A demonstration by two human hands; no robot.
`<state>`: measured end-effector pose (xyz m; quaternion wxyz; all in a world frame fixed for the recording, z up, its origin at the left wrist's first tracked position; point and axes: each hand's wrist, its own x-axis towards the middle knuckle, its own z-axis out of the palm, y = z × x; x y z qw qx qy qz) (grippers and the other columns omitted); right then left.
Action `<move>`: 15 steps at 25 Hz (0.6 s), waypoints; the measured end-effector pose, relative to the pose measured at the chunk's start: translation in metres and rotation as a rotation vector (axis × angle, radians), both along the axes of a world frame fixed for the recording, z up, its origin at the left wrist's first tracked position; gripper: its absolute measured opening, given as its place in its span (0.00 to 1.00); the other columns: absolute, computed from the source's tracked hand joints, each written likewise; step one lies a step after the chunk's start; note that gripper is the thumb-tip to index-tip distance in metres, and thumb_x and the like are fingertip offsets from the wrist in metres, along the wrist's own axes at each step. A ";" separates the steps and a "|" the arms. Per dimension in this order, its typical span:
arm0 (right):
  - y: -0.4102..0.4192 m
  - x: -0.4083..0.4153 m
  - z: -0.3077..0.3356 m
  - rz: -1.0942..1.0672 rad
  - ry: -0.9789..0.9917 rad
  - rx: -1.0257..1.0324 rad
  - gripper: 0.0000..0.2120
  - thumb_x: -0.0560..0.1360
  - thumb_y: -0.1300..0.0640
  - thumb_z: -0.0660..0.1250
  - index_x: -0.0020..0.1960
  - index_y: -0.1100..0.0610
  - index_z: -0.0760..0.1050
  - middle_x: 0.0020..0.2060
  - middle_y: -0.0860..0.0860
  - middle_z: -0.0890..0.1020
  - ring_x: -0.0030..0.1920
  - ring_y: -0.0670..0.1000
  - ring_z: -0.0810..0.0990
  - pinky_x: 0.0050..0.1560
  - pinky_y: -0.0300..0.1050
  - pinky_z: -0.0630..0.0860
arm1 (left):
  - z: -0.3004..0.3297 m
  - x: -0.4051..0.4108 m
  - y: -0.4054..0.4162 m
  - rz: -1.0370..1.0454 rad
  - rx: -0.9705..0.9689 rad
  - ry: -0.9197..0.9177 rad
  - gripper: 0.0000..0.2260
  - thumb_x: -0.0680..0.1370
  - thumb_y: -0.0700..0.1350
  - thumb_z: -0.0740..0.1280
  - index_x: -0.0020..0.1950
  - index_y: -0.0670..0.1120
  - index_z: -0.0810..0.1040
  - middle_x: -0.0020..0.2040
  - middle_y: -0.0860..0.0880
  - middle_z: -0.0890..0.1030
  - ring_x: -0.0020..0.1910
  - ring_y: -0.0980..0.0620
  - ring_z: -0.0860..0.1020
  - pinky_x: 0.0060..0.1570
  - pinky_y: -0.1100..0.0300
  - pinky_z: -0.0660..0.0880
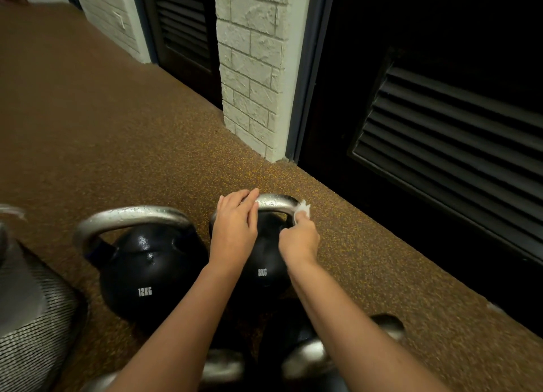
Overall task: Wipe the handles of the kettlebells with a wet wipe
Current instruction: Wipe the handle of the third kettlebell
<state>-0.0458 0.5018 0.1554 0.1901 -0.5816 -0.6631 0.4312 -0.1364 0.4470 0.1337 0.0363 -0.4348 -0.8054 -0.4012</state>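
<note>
8KG kettlebell (264, 262) on speckled floor (117, 144), near white brick pillar (252, 68). 12KG kettlebell (144, 274) just left of it, silver handle (132, 215) upright. Mesh basket (32, 318) further left; contents not discernible. Left hand (235, 227) rests on 8KG handle (277, 200), fingers (248, 196) laid over its left end. Right hand (299, 239) pinches wet wipe (302, 211) against handle's right bend.
</note>
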 end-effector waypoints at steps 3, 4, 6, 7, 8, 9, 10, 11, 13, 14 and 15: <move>-0.003 -0.010 0.006 -0.105 0.067 -0.083 0.18 0.75 0.68 0.57 0.65 0.64 0.67 0.62 0.60 0.72 0.61 0.59 0.72 0.59 0.46 0.70 | 0.001 0.000 0.000 -0.003 0.000 0.000 0.14 0.79 0.41 0.60 0.63 0.44 0.75 0.59 0.45 0.77 0.62 0.47 0.72 0.70 0.51 0.55; -0.006 -0.014 0.009 -0.100 0.080 -0.083 0.22 0.75 0.68 0.57 0.68 0.63 0.64 0.65 0.61 0.70 0.63 0.60 0.71 0.61 0.46 0.70 | 0.001 0.000 0.000 -0.001 0.001 0.004 0.14 0.79 0.41 0.59 0.63 0.44 0.76 0.59 0.45 0.77 0.62 0.47 0.72 0.70 0.50 0.55; -0.014 -0.015 0.011 -0.063 0.089 -0.064 0.26 0.76 0.68 0.55 0.73 0.60 0.59 0.70 0.59 0.65 0.66 0.59 0.69 0.64 0.44 0.67 | 0.001 0.000 0.000 0.002 0.006 0.011 0.14 0.79 0.41 0.60 0.63 0.43 0.76 0.58 0.44 0.78 0.61 0.46 0.73 0.70 0.49 0.56; -0.015 -0.014 0.010 -0.061 0.093 -0.060 0.26 0.76 0.69 0.55 0.73 0.59 0.58 0.71 0.58 0.64 0.67 0.58 0.68 0.64 0.43 0.66 | 0.000 0.000 0.001 0.002 0.010 0.016 0.14 0.79 0.40 0.60 0.63 0.43 0.76 0.58 0.44 0.78 0.60 0.46 0.73 0.69 0.48 0.57; -0.013 -0.013 0.008 -0.072 0.090 -0.066 0.26 0.76 0.68 0.55 0.73 0.60 0.59 0.71 0.59 0.64 0.67 0.59 0.68 0.64 0.44 0.66 | 0.000 0.000 0.001 0.000 0.011 0.020 0.13 0.79 0.40 0.61 0.63 0.43 0.76 0.58 0.44 0.78 0.60 0.46 0.73 0.70 0.49 0.56; -0.009 -0.013 0.007 -0.099 0.082 -0.074 0.26 0.76 0.68 0.56 0.73 0.60 0.59 0.71 0.60 0.65 0.67 0.59 0.68 0.64 0.45 0.66 | 0.000 0.000 0.000 -0.001 0.009 0.019 0.14 0.79 0.40 0.61 0.63 0.43 0.76 0.58 0.44 0.77 0.60 0.46 0.73 0.70 0.50 0.56; -0.004 -0.014 0.008 -0.127 0.071 -0.076 0.25 0.76 0.67 0.57 0.73 0.60 0.59 0.70 0.60 0.66 0.66 0.60 0.68 0.64 0.47 0.67 | 0.000 0.000 0.000 -0.001 0.010 0.018 0.14 0.79 0.40 0.60 0.63 0.44 0.76 0.58 0.45 0.77 0.60 0.47 0.73 0.70 0.50 0.55; -0.002 -0.016 0.010 -0.137 0.057 -0.062 0.25 0.76 0.67 0.57 0.72 0.60 0.59 0.69 0.60 0.66 0.66 0.60 0.69 0.63 0.48 0.68 | -0.001 -0.001 0.000 0.001 0.011 0.015 0.14 0.79 0.41 0.60 0.63 0.44 0.76 0.58 0.45 0.77 0.60 0.47 0.73 0.70 0.50 0.55; -0.003 -0.015 0.013 -0.095 0.040 0.009 0.26 0.76 0.68 0.56 0.73 0.58 0.58 0.70 0.58 0.64 0.66 0.60 0.67 0.65 0.48 0.67 | -0.002 -0.001 0.001 0.006 0.014 0.016 0.14 0.79 0.42 0.59 0.63 0.44 0.76 0.58 0.45 0.77 0.60 0.47 0.73 0.70 0.50 0.55; -0.006 -0.012 0.013 -0.053 0.026 0.053 0.27 0.76 0.70 0.55 0.73 0.57 0.58 0.72 0.56 0.62 0.67 0.59 0.66 0.66 0.47 0.65 | -0.002 -0.001 0.001 0.008 0.017 0.020 0.14 0.79 0.42 0.59 0.63 0.44 0.76 0.57 0.45 0.77 0.60 0.46 0.73 0.70 0.50 0.56; -0.008 -0.008 0.012 -0.021 0.014 0.082 0.28 0.75 0.71 0.54 0.74 0.56 0.58 0.73 0.55 0.61 0.68 0.59 0.65 0.66 0.46 0.64 | -0.003 -0.001 0.002 0.007 0.019 0.022 0.14 0.79 0.41 0.59 0.63 0.44 0.76 0.57 0.45 0.77 0.60 0.46 0.73 0.70 0.50 0.56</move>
